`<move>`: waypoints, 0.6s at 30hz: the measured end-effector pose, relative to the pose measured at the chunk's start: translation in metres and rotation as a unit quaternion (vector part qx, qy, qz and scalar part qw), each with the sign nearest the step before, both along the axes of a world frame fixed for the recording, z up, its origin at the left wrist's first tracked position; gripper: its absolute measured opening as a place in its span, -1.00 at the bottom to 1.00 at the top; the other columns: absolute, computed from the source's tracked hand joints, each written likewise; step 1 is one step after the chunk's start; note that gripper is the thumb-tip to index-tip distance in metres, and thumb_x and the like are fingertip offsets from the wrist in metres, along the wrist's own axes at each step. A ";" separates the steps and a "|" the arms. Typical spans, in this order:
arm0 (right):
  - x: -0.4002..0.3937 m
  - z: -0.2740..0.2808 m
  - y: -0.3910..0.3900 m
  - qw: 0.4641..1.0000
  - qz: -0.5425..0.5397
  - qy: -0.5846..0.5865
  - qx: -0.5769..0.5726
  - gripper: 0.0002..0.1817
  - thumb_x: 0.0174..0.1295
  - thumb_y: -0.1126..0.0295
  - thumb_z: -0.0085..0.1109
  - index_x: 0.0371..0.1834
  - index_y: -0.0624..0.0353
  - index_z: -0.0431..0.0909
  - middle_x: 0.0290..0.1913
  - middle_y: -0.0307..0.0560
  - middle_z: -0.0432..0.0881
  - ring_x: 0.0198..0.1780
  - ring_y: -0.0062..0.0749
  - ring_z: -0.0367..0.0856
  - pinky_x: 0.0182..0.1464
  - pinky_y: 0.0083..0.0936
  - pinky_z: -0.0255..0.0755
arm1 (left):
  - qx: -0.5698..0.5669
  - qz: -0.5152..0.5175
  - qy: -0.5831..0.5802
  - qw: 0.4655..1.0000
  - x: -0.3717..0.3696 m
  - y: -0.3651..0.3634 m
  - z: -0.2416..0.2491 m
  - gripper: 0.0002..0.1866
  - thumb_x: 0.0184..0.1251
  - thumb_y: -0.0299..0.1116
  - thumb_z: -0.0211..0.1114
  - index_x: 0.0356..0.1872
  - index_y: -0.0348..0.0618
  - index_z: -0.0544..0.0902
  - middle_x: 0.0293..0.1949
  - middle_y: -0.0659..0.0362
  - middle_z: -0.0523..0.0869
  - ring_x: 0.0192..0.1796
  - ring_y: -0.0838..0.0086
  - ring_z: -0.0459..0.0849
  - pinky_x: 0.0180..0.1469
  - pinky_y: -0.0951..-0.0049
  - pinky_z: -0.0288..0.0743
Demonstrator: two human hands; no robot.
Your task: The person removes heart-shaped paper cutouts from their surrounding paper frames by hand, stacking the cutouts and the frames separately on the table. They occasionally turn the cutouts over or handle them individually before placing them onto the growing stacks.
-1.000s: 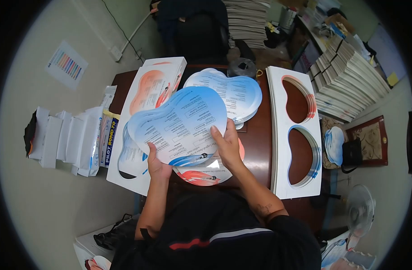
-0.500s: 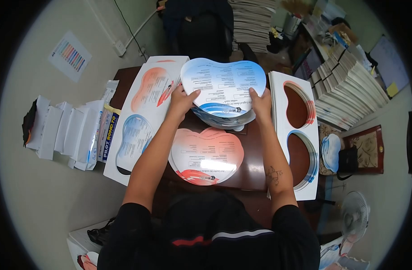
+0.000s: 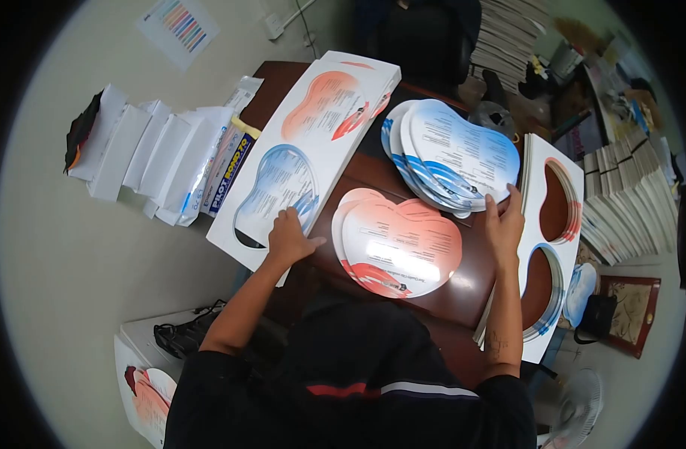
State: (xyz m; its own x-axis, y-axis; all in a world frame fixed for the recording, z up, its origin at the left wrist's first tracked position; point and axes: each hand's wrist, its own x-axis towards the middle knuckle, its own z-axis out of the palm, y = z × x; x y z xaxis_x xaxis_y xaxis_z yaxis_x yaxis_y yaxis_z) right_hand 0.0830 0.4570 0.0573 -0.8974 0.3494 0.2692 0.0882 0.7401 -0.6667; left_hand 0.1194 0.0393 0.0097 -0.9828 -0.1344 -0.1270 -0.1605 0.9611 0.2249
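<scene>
My left hand (image 3: 289, 241) is over the left stack of white printed sheets (image 3: 272, 135), fingertips at the lower edge of its blue die-cut shape (image 3: 279, 183). The thumb is spread away and nothing is gripped. My right hand (image 3: 505, 228) is at the lower right edge of a fanned pile of blue heart-like cutouts (image 3: 462, 146). Its thumb and forefinger are apart, fingertips touching or very near that edge. Between my hands lies a small pile of glossy red cutouts (image 3: 399, 247), slightly fanned.
White frames (image 3: 534, 176) with cut-out holes are stacked at the table's right side. Beyond them stand tall piles of cut board (image 3: 631, 194). Paper packs (image 3: 159, 150) and a Pilot Bond 70 pack (image 3: 230, 170) are at the left. A dark chair (image 3: 421, 45) stands behind the table.
The blue cutout held in both hands now rests on the blue pile. My left hand has moved to the left sheet stack; my right hand has dropped to the pile's edge. The view has turned.
</scene>
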 end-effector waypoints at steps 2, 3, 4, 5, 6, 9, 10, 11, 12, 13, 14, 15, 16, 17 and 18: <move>0.001 -0.001 -0.034 0.997 0.070 -0.020 -0.006 -0.42 0.23 0.22 0.31 0.24 0.30 0.40 -0.56 0.01 0.61 -0.53 -0.10 0.63 -0.39 -0.20 0.46 | -0.004 -0.019 -0.053 0.998 0.004 -0.007 -0.007 -0.29 -0.08 -0.11 0.60 -0.02 -0.27 0.38 -0.01 -0.11 0.58 0.05 0.00 0.58 0.06 0.07 0.50; 0.002 -0.001 -0.052 0.994 0.101 -0.029 -0.009 -0.43 0.22 0.24 0.32 0.23 0.29 0.41 -0.56 0.01 0.61 -0.53 -0.10 0.63 -0.40 -0.20 0.46 | -0.006 -0.032 -0.078 0.996 0.004 -0.010 -0.013 -0.29 -0.08 -0.12 0.60 -0.02 -0.27 0.37 0.00 -0.11 0.57 0.07 -0.01 0.57 0.06 0.06 0.50; 0.003 -0.004 -0.072 0.991 0.130 -0.042 -0.013 -0.45 0.20 0.26 0.33 0.20 0.27 0.43 -0.56 0.02 0.60 -0.52 -0.11 0.63 -0.39 -0.21 0.46 | -0.005 -0.035 -0.068 0.997 -0.001 -0.014 -0.021 -0.36 -0.05 -0.20 0.57 -0.06 -0.26 0.37 -0.06 -0.12 0.60 0.02 -0.03 0.61 0.04 0.06 0.51; 0.003 -0.008 -0.092 0.986 0.157 -0.054 -0.017 -0.47 0.18 0.28 0.34 0.18 0.26 0.46 -0.55 0.02 0.60 -0.52 -0.12 0.63 -0.38 -0.22 0.47 | 0.005 -0.041 -0.071 0.997 -0.003 -0.019 -0.027 -0.38 -0.04 -0.24 0.56 -0.05 -0.26 0.37 -0.09 -0.12 0.62 0.00 -0.04 0.62 0.03 0.06 0.51; 0.004 -0.010 -0.112 0.980 0.184 -0.062 -0.034 -0.49 0.17 0.28 0.34 0.16 0.25 0.47 -0.54 0.02 0.60 -0.51 -0.12 0.63 -0.37 -0.23 0.47 | 0.015 -0.046 -0.074 0.996 -0.005 -0.024 -0.027 -0.39 -0.04 -0.27 0.54 -0.05 -0.27 0.37 -0.12 -0.12 0.63 -0.03 -0.05 0.63 0.02 0.07 0.52; 0.005 -0.019 -0.163 0.963 0.236 -0.105 -0.078 -0.52 0.16 0.27 0.34 0.11 0.24 0.51 -0.51 0.02 0.62 -0.47 -0.13 0.64 -0.34 -0.26 0.48 | 0.048 -0.069 -0.079 0.993 -0.012 -0.037 -0.030 -0.53 -0.02 -0.29 0.51 -0.16 -0.28 0.47 -0.16 -0.12 0.66 -0.05 -0.03 0.66 -0.01 0.07 0.53; 0.007 -0.023 -0.179 0.956 0.248 -0.124 -0.091 -0.53 0.15 0.26 0.34 0.10 0.23 0.52 -0.50 0.02 0.63 -0.46 -0.13 0.65 -0.33 -0.28 0.49 | 0.060 -0.077 -0.082 0.992 -0.013 -0.042 -0.031 -0.58 -0.02 -0.28 0.50 -0.22 -0.28 0.52 -0.17 -0.12 0.67 -0.06 -0.02 0.67 -0.02 0.07 0.53; 0.007 -0.027 -0.195 0.955 0.248 -0.131 -0.098 -0.53 0.15 0.25 0.34 0.09 0.24 0.53 -0.49 0.01 0.64 -0.45 -0.15 0.65 -0.33 -0.29 0.49 | 0.073 -0.087 -0.084 0.990 -0.013 -0.047 -0.032 -0.63 -0.01 -0.28 0.49 -0.27 -0.29 0.58 -0.17 -0.11 0.67 -0.06 -0.01 0.67 -0.04 0.07 0.54; 0.007 -0.031 -0.210 0.954 0.247 -0.136 -0.104 -0.53 0.15 0.23 0.34 0.08 0.24 0.54 -0.48 0.00 0.64 -0.45 -0.17 0.65 -0.32 -0.31 0.49 | 0.084 -0.107 -0.010 0.991 -0.011 -0.052 -0.044 -0.62 -0.03 -0.18 0.53 -0.45 -0.31 0.60 -0.31 -0.08 0.69 -0.22 0.02 0.70 -0.14 0.14 0.57; 0.005 -0.038 -0.223 0.953 0.245 -0.141 -0.110 -0.53 0.14 0.22 0.35 0.06 0.25 0.54 -0.47 0.00 0.64 -0.44 -0.18 0.65 -0.32 -0.32 0.48 | 0.132 -0.106 -0.007 0.985 -0.014 -0.057 -0.043 -0.59 -0.05 -0.15 0.55 -0.47 -0.31 0.59 -0.38 -0.06 0.68 -0.29 0.03 0.68 -0.18 0.16 0.57; 0.001 -0.054 -0.236 0.946 0.233 -0.165 -0.154 -0.51 0.15 0.15 0.36 0.03 0.27 0.56 -0.46 -0.01 0.64 -0.40 -0.27 0.64 -0.31 -0.35 0.48 | 0.180 -0.105 -0.005 0.978 -0.016 -0.062 -0.043 -0.56 -0.08 -0.12 0.56 -0.50 -0.32 0.59 -0.45 -0.04 0.67 -0.36 0.04 0.67 -0.23 0.19 0.57; -0.004 -0.065 -0.247 0.925 0.232 -0.216 -0.208 -0.44 0.20 0.03 0.33 0.06 0.29 0.53 -0.36 -0.03 0.66 -0.36 -0.31 0.63 -0.30 -0.36 0.49 | 0.227 -0.104 -0.004 0.968 -0.017 -0.068 -0.040 -0.52 -0.10 -0.09 0.58 -0.52 -0.32 0.58 -0.52 -0.01 0.66 -0.43 0.05 0.65 -0.27 0.22 0.57; -0.008 -0.062 -0.262 0.885 0.212 -0.260 -0.321 -0.40 0.22 -0.03 0.31 0.07 0.28 0.51 -0.31 -0.04 0.65 -0.32 -0.31 0.62 -0.27 -0.35 0.51 | 0.247 -0.143 0.041 0.958 -0.019 -0.074 -0.034 -0.54 -0.06 -0.12 0.60 -0.56 -0.33 0.58 -0.66 0.08 0.62 -0.59 0.24 0.61 -0.43 0.34 0.53; -0.011 -0.059 -0.277 0.831 0.189 -0.299 -0.429 -0.36 0.23 -0.10 0.29 0.09 0.28 0.49 -0.25 -0.06 0.65 -0.28 -0.32 0.62 -0.24 -0.35 0.52 | 0.305 -0.123 -0.003 0.945 -0.020 -0.078 -0.028 -0.58 -0.02 -0.16 0.58 -0.54 -0.32 0.59 -0.64 0.08 0.63 -0.59 0.30 0.63 -0.44 0.36 0.53; -0.019 -0.063 -0.291 0.791 0.172 -0.313 -0.497 -0.38 0.26 -0.10 0.25 0.08 0.26 0.49 -0.24 -0.08 0.64 -0.27 -0.32 0.61 -0.23 -0.35 0.53 | 0.361 -0.100 -0.048 0.926 -0.020 -0.081 -0.020 -0.62 0.02 -0.20 0.57 -0.52 -0.32 0.60 -0.63 0.08 0.65 -0.59 0.36 0.64 -0.46 0.39 0.52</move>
State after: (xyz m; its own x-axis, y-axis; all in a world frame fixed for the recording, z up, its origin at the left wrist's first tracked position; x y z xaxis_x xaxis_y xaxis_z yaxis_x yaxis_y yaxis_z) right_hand 0.0642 0.1656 -0.0054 -0.8339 -0.1842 -0.5202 0.5391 -0.0703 -0.8393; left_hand 0.0998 -0.0413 -0.0105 -0.9585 0.2034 -0.1998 -0.0468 0.5791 0.8139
